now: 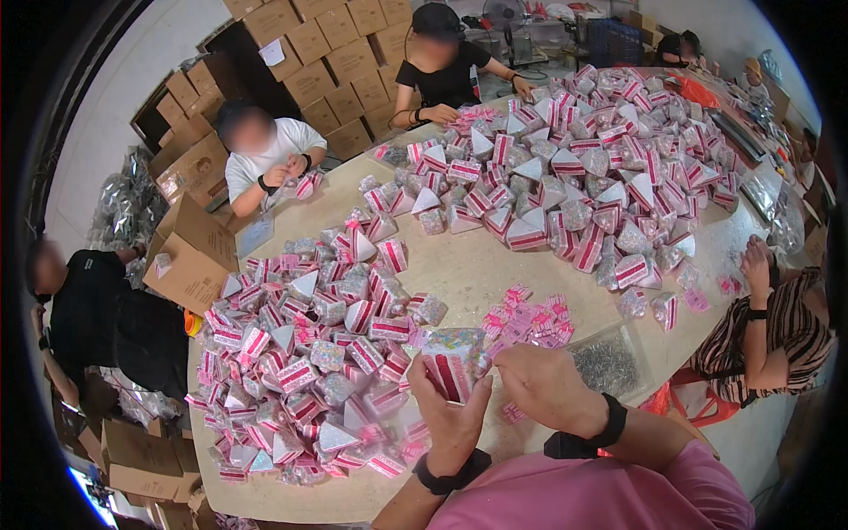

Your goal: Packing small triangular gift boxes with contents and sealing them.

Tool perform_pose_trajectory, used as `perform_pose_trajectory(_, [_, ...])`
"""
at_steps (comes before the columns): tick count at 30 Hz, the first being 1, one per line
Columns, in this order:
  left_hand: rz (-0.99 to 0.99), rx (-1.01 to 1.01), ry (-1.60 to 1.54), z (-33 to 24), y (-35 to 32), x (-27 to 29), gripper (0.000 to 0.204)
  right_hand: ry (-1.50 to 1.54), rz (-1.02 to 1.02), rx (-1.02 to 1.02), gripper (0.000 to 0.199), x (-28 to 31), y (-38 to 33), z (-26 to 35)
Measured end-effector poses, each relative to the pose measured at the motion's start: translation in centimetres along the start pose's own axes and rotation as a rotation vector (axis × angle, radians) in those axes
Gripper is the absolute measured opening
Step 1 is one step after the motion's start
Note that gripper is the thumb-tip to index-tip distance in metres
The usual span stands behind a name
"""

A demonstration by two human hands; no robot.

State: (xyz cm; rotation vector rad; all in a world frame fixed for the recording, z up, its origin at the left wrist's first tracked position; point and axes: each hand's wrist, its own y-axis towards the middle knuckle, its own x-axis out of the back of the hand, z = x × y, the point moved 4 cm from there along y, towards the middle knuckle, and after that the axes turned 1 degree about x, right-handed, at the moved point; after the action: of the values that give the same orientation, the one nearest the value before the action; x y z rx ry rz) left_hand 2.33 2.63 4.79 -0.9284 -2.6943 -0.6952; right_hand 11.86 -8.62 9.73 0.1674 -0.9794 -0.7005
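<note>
Two bare hands meet at one cake-like wedge [450, 373] in a clear plastic bag [455, 338], held above the table's near edge. The left hand [452, 420] is closed around the lower part; the right hand [549, 389] is at the bag's right side — whether its fingers pinch, I can't tell. A loose left grip could drop the wedge, a hard tug could rip the plastic, and a sweeping forearm might scatter the small metal bits [608, 364]. Pink cards [534, 320] lie just beyond on the pale table [481, 276], a heap of wrapped wedges [309, 362] to the left. Farther off — a bigger heap [574, 168], co-workers around the table, stacked cardboard boxes [327, 66].
</note>
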Motion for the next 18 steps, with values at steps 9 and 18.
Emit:
perform_pose_trajectory(9, [0.041, 0.068, -0.083, 0.7, -0.2, -0.4, 0.081, 0.306, 0.041, -0.288, 0.015, -0.6, -0.1, -1.4])
perform_pose_trajectory(18, [0.05, -0.058, 0.115, 0.0, 0.2, -0.5, 0.081, 0.183, -0.039, -0.226, 0.014, -1.5, -0.6, -1.9])
